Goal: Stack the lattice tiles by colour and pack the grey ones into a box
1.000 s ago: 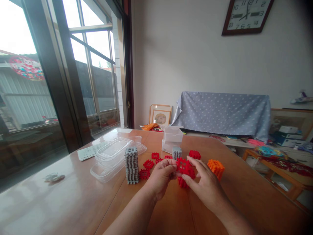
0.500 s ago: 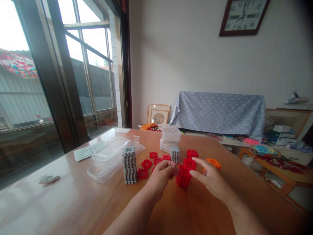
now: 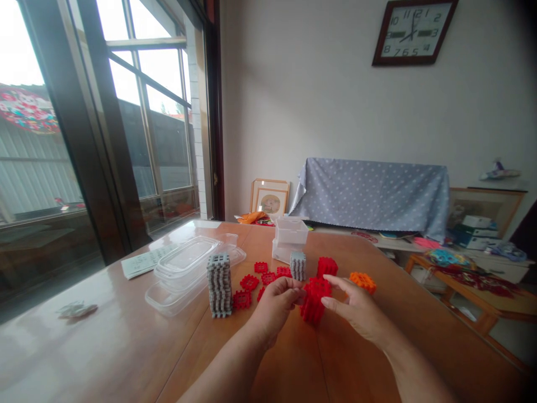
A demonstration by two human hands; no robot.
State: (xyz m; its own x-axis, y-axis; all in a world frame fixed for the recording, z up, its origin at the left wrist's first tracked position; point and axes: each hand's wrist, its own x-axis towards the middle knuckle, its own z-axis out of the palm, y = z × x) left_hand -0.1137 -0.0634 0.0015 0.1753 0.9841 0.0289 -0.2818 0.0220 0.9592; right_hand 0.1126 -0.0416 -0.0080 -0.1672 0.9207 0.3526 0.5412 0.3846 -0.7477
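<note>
A stack of red interlocking plastic tiles (image 3: 312, 310) stands on the table between my hands, with a red square tile (image 3: 318, 287) on its top. My left hand (image 3: 277, 305) is closed, its fingertips pinched together against the left edge of the stack; what they grip, if anything, is hidden. My right hand (image 3: 354, 308) is at the stack's right side, thumb and index finger apart, the index tip by the top tile's edge. Behind stands another red tile stack (image 3: 327, 266). Several loose red tiles (image 3: 249, 282) lie left of my hands.
A tall grey tile stack (image 3: 220, 286) stands at left, a shorter grey stack (image 3: 298, 265) behind. Clear plastic containers (image 3: 168, 288), white boxes (image 3: 289, 232), orange tiles (image 3: 363, 282), a paper sheet (image 3: 142, 263) and a small plastic bag (image 3: 76, 309) are also on the table (image 3: 126, 341).
The red tile by my right fingers has come down and left onto the front red stack. My right hand has moved slightly left with it; my left hand stays beside the stack.
</note>
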